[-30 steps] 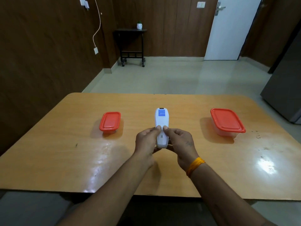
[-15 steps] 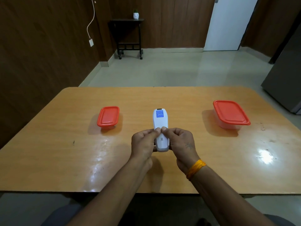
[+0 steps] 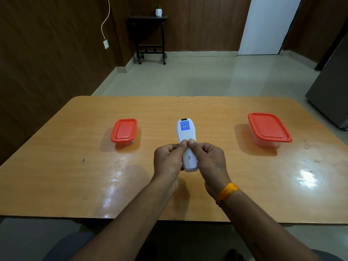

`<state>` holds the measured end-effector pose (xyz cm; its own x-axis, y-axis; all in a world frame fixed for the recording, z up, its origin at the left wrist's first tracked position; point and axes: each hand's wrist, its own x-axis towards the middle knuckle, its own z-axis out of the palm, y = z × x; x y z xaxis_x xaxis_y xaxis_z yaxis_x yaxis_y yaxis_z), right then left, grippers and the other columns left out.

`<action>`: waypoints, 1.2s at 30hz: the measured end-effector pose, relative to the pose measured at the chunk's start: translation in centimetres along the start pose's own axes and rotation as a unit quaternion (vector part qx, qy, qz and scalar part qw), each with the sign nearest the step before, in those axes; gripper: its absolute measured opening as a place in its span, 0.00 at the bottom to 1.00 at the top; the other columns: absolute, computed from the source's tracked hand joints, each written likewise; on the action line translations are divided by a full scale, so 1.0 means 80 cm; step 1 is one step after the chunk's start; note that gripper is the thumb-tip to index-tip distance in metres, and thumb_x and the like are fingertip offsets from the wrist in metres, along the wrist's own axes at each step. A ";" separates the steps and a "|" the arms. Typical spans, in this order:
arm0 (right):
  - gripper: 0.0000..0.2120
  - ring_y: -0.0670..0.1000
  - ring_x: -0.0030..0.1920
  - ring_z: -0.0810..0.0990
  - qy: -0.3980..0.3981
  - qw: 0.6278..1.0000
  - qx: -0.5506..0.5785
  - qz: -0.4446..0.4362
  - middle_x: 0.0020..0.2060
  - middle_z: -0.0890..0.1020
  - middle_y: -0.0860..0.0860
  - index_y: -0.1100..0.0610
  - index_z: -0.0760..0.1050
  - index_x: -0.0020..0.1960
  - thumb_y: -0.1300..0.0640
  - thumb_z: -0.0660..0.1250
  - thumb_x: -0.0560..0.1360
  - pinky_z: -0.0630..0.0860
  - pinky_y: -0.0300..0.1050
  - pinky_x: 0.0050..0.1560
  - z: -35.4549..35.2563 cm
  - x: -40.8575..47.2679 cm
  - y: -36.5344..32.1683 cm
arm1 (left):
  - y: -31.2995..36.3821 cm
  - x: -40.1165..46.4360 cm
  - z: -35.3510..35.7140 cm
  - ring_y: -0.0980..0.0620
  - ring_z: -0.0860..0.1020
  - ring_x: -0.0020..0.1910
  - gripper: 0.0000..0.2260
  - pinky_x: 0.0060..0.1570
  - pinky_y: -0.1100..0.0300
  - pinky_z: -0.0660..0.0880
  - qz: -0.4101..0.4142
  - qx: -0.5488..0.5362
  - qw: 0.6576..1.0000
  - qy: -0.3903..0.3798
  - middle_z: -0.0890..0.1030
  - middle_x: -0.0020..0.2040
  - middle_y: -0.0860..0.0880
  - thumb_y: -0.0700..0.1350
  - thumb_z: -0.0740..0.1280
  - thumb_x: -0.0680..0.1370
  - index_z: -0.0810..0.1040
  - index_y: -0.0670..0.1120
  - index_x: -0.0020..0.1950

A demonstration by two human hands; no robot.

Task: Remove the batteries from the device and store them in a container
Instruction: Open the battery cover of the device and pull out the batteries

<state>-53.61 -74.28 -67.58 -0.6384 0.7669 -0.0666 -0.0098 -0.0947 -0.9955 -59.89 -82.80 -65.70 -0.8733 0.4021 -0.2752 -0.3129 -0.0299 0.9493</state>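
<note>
We hold the white device (image 3: 186, 140) back-up over the middle of the table (image 3: 75, 181), closer to its near edge. Left hand (image 3: 168, 161) and right hand (image 3: 210, 160) both grip its lower half, thumbs touching on its back. Battery cover seems closed; the seam is hard to read. Small red-lidded container (image 3: 124, 131) toward the left edge, larger red-lidded container (image 3: 269, 129) toward the right edge, lids on.

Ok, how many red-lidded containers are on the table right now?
2. The smaller container sits on the table left of the white device held in both hands; the larger container sits to its right. Both lids are on. None appears hidden.
</note>
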 end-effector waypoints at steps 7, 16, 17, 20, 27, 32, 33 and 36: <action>0.14 0.58 0.41 0.86 0.012 1.000 -0.013 -0.016 0.40 0.87 0.61 0.63 0.84 0.44 0.54 0.72 0.81 0.82 0.52 0.40 0.000 -0.004 0.008 | -0.007 0.001 0.001 0.43 0.87 0.48 0.02 0.42 0.53 0.83 -0.009 0.000 1.000 0.010 0.88 0.50 0.42 0.41 0.73 0.80 0.84 0.46 0.48; 0.14 0.48 0.47 0.85 0.030 0.978 -0.183 -0.098 0.46 0.85 0.47 0.52 0.82 0.58 0.44 0.73 0.79 0.82 0.40 0.40 -0.004 -0.003 -0.008 | 0.007 0.003 -0.002 0.45 0.85 0.54 0.11 0.39 0.53 0.82 -0.037 -0.045 0.998 -0.012 0.85 0.58 0.43 0.44 0.68 0.82 0.79 0.44 0.64; 0.15 0.47 0.47 0.84 0.035 0.966 -0.217 -0.133 0.48 0.84 0.47 0.51 0.81 0.58 0.43 0.73 0.78 0.81 0.40 0.41 -0.004 -0.004 -0.007 | 0.008 0.003 -0.003 0.44 0.85 0.55 0.12 0.39 0.52 0.83 -0.042 -0.057 0.997 -0.013 0.85 0.59 0.43 0.43 0.67 0.82 0.78 0.44 0.65; 0.16 0.45 0.47 0.81 0.011 0.938 -0.280 -0.204 0.50 0.82 0.45 0.51 0.81 0.57 0.44 0.76 0.74 0.79 0.41 0.44 -0.005 -0.010 -0.003 | 0.010 0.005 -0.005 0.44 0.87 0.53 0.12 0.36 0.55 0.83 -0.051 -0.079 0.996 -0.011 0.86 0.59 0.42 0.42 0.66 0.82 0.77 0.44 0.66; 0.16 0.49 0.43 0.81 0.035 0.899 -0.346 -0.266 0.46 0.85 0.49 0.54 0.84 0.58 0.48 0.77 0.73 0.80 0.50 0.44 -0.002 -0.010 0.004 | 0.011 0.010 -0.008 0.50 0.86 0.43 0.10 0.32 0.60 0.81 -0.026 -0.095 0.995 -0.020 0.87 0.56 0.44 0.48 0.63 0.87 0.79 0.49 0.65; 0.11 0.44 0.41 0.86 0.025 0.959 -0.237 -0.154 0.41 0.88 0.44 0.52 0.88 0.53 0.48 0.76 0.75 0.84 0.51 0.46 -0.012 -0.001 -0.007 | 0.006 0.020 -0.016 0.44 0.87 0.48 0.07 0.36 0.54 0.83 -0.052 -0.080 0.995 -0.017 0.87 0.57 0.41 0.49 0.62 0.87 0.80 0.53 0.57; 0.11 0.44 0.41 0.86 0.024 0.971 -0.204 -0.120 0.40 0.88 0.45 0.51 0.88 0.53 0.47 0.76 0.75 0.85 0.52 0.47 -0.015 0.004 -0.007 | 0.006 0.022 -0.017 0.44 0.87 0.49 0.07 0.38 0.53 0.84 -0.059 -0.074 0.995 -0.019 0.87 0.57 0.42 0.49 0.62 0.87 0.80 0.53 0.56; 0.14 0.48 0.45 0.85 0.054 0.975 -0.205 -0.059 0.43 0.87 0.48 0.52 0.86 0.54 0.44 0.78 0.74 0.84 0.53 0.48 -0.028 0.023 -0.002 | 0.003 0.025 -0.014 0.41 0.87 0.54 0.09 0.50 0.46 0.85 -0.076 -0.060 0.995 -0.031 0.88 0.56 0.42 0.51 0.61 0.87 0.79 0.52 0.63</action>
<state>-53.05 -71.41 -67.72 -0.5666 0.8214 0.0660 0.2446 0.2441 -0.9384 -62.08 -83.01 -66.18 -0.7888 0.4666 -0.4001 -0.4851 -0.0729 0.8714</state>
